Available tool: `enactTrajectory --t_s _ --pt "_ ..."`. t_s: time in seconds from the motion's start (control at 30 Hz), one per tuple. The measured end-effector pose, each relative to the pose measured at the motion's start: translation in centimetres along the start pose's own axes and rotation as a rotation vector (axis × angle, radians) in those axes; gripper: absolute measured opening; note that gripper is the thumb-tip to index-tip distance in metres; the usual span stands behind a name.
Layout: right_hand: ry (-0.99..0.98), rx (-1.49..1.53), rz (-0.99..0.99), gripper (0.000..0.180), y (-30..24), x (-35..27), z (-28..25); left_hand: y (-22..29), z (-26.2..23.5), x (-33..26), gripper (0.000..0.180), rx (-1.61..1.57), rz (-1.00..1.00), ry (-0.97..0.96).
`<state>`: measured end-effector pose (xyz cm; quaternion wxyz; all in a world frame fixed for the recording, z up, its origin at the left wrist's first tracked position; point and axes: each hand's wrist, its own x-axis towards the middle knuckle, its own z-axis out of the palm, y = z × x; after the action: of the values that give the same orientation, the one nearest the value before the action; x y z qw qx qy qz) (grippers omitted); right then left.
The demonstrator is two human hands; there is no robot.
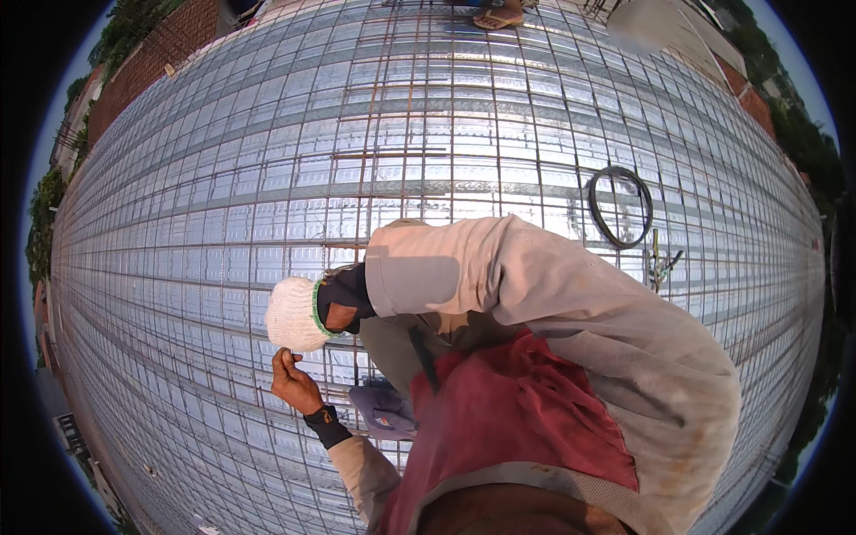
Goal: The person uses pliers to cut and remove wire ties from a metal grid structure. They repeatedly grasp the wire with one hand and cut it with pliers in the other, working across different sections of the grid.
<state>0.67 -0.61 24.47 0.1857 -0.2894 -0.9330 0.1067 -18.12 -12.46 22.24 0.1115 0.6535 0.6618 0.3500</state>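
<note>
My right hand, in a white knitted glove with a green hem, is low over the steel rebar grid. Its fingers look curled inward, and what they hold, if anything, is hidden. A dark band covers the wrist below a beige sleeve. Just nearer to me, my bare left hand has its thumb and fingers pinched together close to the gloved fingertips. Anything in that pinch is too small to make out. A black band wraps the left wrist.
Rebar mesh lies over shiny ribbed metal decking. To the right rest a black coil and a dark-handled hand tool. Another person's sandalled foot stands at the far edge. A bluish-purple item is beside my legs.
</note>
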Motion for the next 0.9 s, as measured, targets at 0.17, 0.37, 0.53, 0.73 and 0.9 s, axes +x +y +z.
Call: enactTrajectory --t_s 0.17,0.37,0.53,0.73,0.9 --pt "0.296 -0.05 -0.015 0.029 2.1 -1.1 1.5 -0.1 1.4 1.6 0.024 -0.073 0.041 -0.122" --pt "0.796 -0.135 -0.094 0.022 2.0 0.2 4.3 -0.3 2.1 1.6 0.022 -0.023 0.141 -0.091" --pt "0.528 -0.68 0.36 0.03 -3.0 3.2 5.9 -5.3 2.3 1.2 0.024 0.176 0.268 -0.189" --pt "-0.287 -1.9 0.853 0.057 -3.9 4.2 12.8 -3.9 4.9 -2.6 0.027 0.188 -0.015 -0.319" --pt "-1.391 -2.513 0.529 0.068 -6.1 2.9 6.1 -3.0 1.9 -3.1 0.026 0.317 -0.044 -0.428"
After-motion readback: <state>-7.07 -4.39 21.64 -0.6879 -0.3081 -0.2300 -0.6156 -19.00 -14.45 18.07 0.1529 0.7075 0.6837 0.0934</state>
